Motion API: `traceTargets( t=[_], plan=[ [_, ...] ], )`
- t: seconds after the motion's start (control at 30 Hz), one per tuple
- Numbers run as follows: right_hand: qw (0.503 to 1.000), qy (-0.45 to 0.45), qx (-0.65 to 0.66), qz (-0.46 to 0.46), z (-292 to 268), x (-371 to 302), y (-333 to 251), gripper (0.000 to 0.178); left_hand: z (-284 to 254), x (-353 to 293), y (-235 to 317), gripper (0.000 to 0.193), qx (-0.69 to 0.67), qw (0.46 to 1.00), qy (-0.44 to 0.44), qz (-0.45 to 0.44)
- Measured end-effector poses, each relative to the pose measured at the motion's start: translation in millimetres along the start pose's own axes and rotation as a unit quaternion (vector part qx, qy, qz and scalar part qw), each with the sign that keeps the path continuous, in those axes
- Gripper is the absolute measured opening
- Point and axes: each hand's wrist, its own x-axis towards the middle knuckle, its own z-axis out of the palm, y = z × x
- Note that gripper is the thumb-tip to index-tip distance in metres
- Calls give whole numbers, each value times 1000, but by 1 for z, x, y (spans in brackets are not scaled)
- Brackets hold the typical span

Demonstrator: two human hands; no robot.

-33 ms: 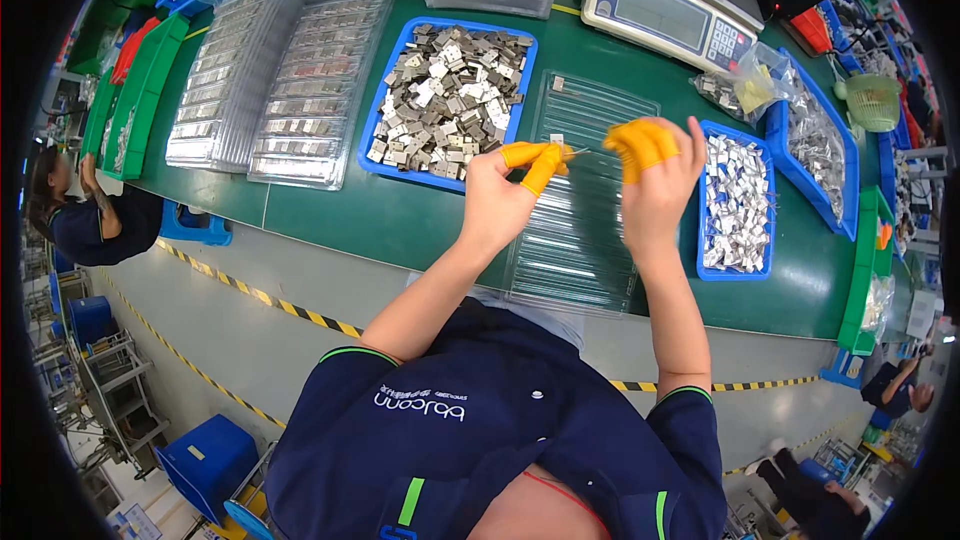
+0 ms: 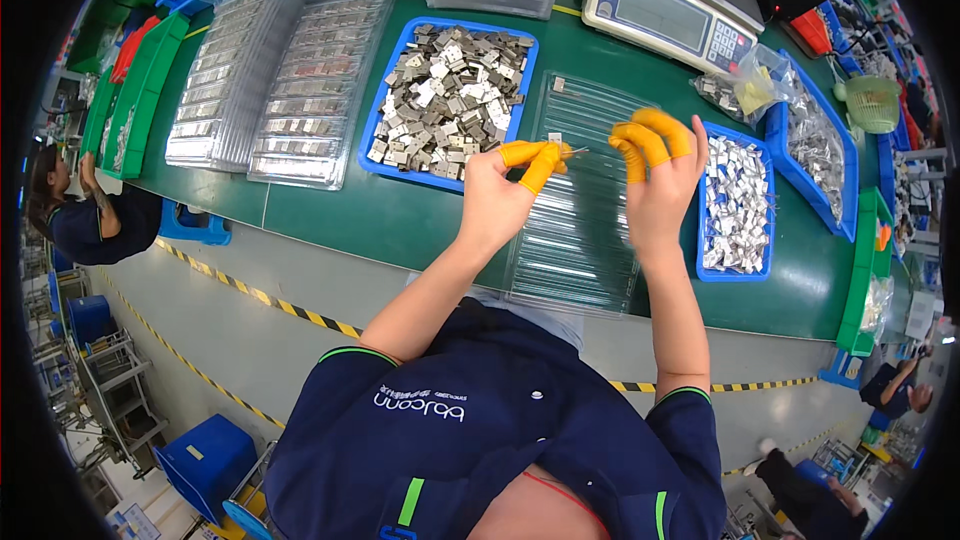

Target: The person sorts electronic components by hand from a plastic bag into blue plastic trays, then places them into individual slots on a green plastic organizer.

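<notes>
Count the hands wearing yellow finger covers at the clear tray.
2: left hand, pinching a thin part over the clear tray; right hand, at the tray's right edge. No others seem hidden.

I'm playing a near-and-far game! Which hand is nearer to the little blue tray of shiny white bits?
Right. The right hand is just left of the little blue tray. The left hand is farther left, near the big blue tray.

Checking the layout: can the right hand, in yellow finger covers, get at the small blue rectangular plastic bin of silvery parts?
Probably yes: the right hand is just left of the bin, and nothing appears to block its open top.
</notes>
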Motion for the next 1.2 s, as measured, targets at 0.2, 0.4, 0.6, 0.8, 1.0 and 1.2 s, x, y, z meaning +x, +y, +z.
traceTargets(
  t=[0.2, 0.4, 0.6, 0.8, 1.0, 1.2],
  plan=[
    [995, -71, 72, 8, 4, 9, -17, 19, -1, -2, 4, 15, -45, 999, -14, -6],
    [998, -41, 40, 22, 29, 22, 2, 16, -14, 3, 5, 17, -36, 998, 32, 48],
    [987, -121, -100, 47, 74, 19, 46, 14, -38, 5, 18, 17, 208, 958, 141, 138],
    [992, -101, -55, 48, 67, 25, 41, 14, -48, 18, 23, 22, 411, 877, 150, 199],
    [986, -46, -67, 145, -12, 11, 55, 17, -45, 33, 13, 20, 537, 801, 143, 220],
    [933, -130, -200, 267, -72, -60, 127, 31, -48, 47, 8, 20, 605, 756, 72, 239]
  ],
)
